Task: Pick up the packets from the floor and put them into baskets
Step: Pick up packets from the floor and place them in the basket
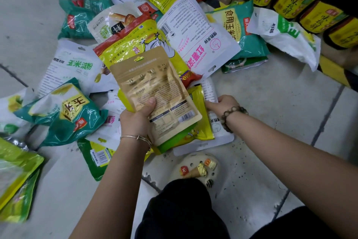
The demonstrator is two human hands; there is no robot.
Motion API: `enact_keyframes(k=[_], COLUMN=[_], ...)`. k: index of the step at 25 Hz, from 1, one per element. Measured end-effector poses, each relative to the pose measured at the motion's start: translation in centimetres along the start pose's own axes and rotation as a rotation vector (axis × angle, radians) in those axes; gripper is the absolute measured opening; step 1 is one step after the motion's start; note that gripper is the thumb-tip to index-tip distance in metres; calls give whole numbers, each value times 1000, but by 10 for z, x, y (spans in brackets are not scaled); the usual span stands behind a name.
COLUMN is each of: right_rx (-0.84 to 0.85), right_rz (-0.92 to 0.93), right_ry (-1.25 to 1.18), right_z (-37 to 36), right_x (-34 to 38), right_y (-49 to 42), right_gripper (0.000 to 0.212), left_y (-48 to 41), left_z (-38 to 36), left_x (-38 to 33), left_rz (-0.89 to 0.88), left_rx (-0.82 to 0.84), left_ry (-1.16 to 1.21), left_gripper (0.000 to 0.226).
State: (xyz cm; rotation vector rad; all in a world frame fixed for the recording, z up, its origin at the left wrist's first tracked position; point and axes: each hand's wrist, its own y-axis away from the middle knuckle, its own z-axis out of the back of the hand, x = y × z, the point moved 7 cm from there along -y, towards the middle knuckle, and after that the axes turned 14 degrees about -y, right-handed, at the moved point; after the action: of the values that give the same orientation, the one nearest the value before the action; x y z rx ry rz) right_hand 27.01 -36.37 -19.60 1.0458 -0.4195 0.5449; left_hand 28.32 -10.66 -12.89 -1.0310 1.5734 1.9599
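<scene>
The floor (271,103) has a big heap of packets (197,31) on it. The left hand (137,120) grips a brown packet (155,87) with yellow packets (201,122) under it. The right hand (222,105) pinches a white packet (219,128) lying on the floor.

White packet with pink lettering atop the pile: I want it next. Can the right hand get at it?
Probably yes: the pink-lettered packet lies uncovered just beyond the right hand, once it releases the lower white packet it grips.
</scene>
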Motion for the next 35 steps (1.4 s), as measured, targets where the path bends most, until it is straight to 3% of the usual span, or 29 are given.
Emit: enact_keyframes(k=[3, 6, 12, 18, 22, 29, 35], right_rx=[-11, -65, -340, -415, -476, -737, -908], right_rz=[90, 134, 233, 334, 369, 599, 749], right_ry=[-87, -240, -406, -738, -846, -843, -936], right_z=[-8, 0, 117, 179, 214, 279, 338], right_x=[12, 21, 20, 4, 7, 61, 89], right_y=[4, 13, 34, 79, 118, 197, 279], right_gripper=[17, 14, 16, 12, 9, 28, 28], left_y=[-1, 0, 14, 37, 51, 117, 197], left_z=[-5, -10, -39, -83, -108, -150, -178], left_x=[-3, -4, 6, -3, -39, -141, -217], left_rz=[-9, -20, -2, -43, -99, -299, -429], left_rx=[20, 44, 159, 315, 395, 541, 646], left_ry=[-42, -73, -118, -118, -197, -228, -156], left_gripper=[15, 16, 11, 2, 7, 11, 9])
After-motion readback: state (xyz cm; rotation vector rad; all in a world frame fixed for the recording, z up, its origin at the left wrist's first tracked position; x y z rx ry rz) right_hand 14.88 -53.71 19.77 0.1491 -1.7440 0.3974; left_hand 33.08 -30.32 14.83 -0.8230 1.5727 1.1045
